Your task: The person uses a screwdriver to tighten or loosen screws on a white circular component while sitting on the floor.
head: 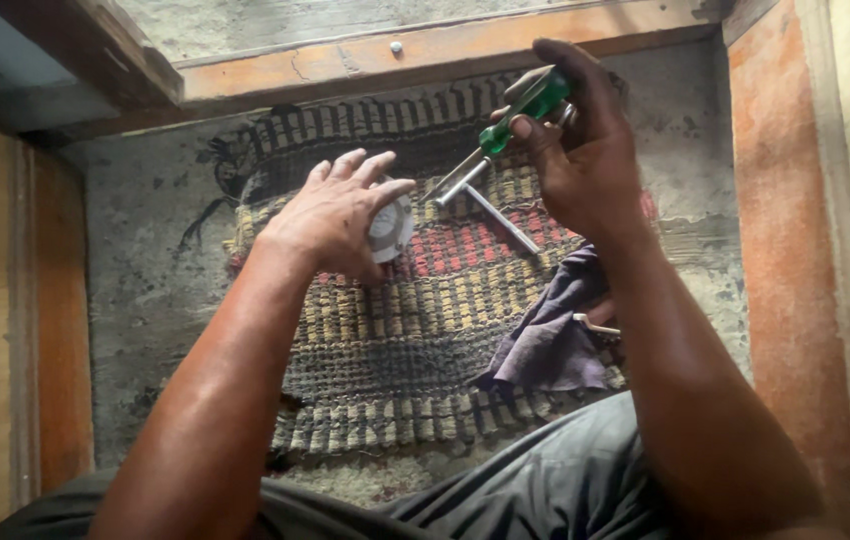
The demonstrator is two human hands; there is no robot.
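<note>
- The left hand [340,215] is held over the middle of the mat with fingers spread, and a small round grey metal part [391,228] is cupped under its fingertips.
- The right hand [580,150] is raised at the far right, closed around the green handle of a screwdriver [505,130].
- The screwdriver's long axis is seen to slant down and to the left, so its tip is aimed at the round part; the two are close but apart, the tip just right of the left fingertips.
- A loose metal rod [502,218] is laid on the mat below the screwdriver, slanting the other way.
- A dark cloth [550,335] is bunched on the mat's right, near the right forearm.
- The woven mat [395,360] is spread on a rough concrete floor [135,270], framed by wooden boards [775,200].
</note>
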